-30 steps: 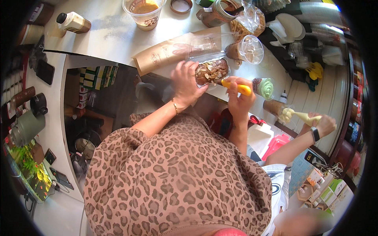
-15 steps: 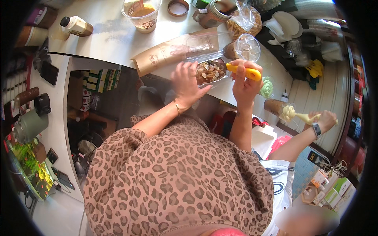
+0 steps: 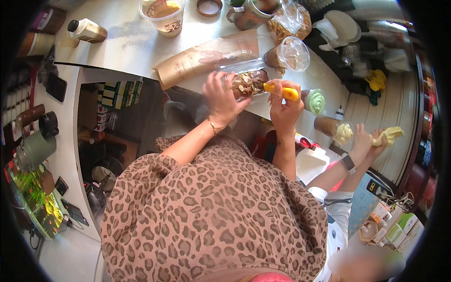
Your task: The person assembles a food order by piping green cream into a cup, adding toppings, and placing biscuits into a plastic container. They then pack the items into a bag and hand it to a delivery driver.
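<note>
A brown loaf cake point(image 3: 251, 83) topped with sliced almonds sits in a clear plastic tray at the counter's near edge. My left hand point(image 3: 221, 96) grips its left end, fingers over the top and thumb along the near side. In my right hand point(image 3: 285, 107) is a yellow-handled knife point(image 3: 284, 92), its handle pinched between thumb and fingers. The handle's left end meets the cake's right end; the blade cannot be made out. Behind the cake lies a brown paper bag point(image 3: 188, 68) with a clear window.
A clear cup with ice point(image 3: 295, 54) stands just beyond my right hand. Cups topped with green cream point(image 3: 315, 101) and pale yellow cream point(image 3: 344, 134) are to the right. There, a co-worker's hands point(image 3: 369, 141) hold a piping bag point(image 3: 389, 135). A large plastic cup point(image 3: 164, 19) stands farther back.
My right hand has shifted slightly left and down with the knife, whose handle now sits lower. My left hand stays on the cake. The co-worker's hands have moved, and both now show.
</note>
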The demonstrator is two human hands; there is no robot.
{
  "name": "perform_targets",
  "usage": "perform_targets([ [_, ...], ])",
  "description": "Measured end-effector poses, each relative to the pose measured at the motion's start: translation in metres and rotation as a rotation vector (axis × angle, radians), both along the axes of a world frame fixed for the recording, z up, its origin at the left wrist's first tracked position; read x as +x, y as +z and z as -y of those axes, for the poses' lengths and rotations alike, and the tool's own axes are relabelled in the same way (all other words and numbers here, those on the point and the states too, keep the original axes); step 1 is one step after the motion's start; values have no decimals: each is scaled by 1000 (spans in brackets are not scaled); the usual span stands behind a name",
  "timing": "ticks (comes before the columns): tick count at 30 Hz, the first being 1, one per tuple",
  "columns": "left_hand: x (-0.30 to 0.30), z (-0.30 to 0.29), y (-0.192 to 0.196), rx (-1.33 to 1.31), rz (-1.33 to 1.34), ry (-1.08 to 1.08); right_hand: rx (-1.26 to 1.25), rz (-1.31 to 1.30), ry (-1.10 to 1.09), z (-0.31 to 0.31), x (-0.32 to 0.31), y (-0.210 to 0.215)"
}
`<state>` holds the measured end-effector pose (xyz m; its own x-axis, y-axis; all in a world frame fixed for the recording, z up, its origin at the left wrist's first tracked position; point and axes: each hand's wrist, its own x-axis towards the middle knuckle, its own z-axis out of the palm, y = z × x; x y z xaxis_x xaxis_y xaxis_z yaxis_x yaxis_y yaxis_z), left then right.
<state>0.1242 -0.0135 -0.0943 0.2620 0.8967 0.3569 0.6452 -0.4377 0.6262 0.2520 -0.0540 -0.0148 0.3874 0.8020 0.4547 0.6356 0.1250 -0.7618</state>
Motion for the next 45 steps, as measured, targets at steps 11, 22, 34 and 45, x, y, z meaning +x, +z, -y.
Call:
perform_targets([
  [11,-8,-3,-4,-10,2,-18,-67,7,-3,2,6,20],
  [22,5,-11,15,37,-77,-40,65,-38,-5,-33,20,13],
  [34,10,-13,9,70,-79,-31,-52,43,-48,-5,11,0],
  [45,1,-16,5,59,-95,-41,-91,-1,-50,6,13,11],
])
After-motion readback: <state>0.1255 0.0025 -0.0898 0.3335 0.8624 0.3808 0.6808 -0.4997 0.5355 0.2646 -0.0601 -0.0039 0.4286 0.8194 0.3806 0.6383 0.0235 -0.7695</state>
